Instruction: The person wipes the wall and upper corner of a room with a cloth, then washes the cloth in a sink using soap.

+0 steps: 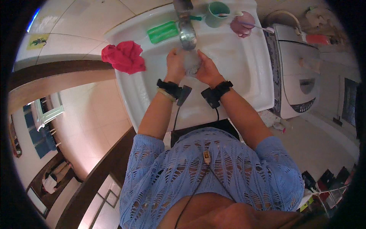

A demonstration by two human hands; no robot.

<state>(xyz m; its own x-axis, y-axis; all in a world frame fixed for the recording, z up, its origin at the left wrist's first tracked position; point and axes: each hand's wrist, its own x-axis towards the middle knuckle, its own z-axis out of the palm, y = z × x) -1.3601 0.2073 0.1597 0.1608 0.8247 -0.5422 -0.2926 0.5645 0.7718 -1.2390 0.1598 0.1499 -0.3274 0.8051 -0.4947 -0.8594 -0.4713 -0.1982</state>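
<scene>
Both hands are under the metal faucet [188,37], low over the white sink basin [234,74]. Between them is a clear, rounded object [191,61], blurred and wet-looking; it seems to be a glass or cup, though the picture does not settle it. My left hand [175,66] grips its left side, and my right hand [208,70] curves around its right side. Each wrist wears a black strap with a small cabled device. A green soap box [163,32] lies on the sink's back ledge, just left of the faucet.
A crumpled red cloth [124,57] hangs over the sink's left rim. A green cup [216,17] and a pinkish cup [240,27], with toothbrushes across them, stand at the back right. A washing machine [297,65] is beyond the sink's right side.
</scene>
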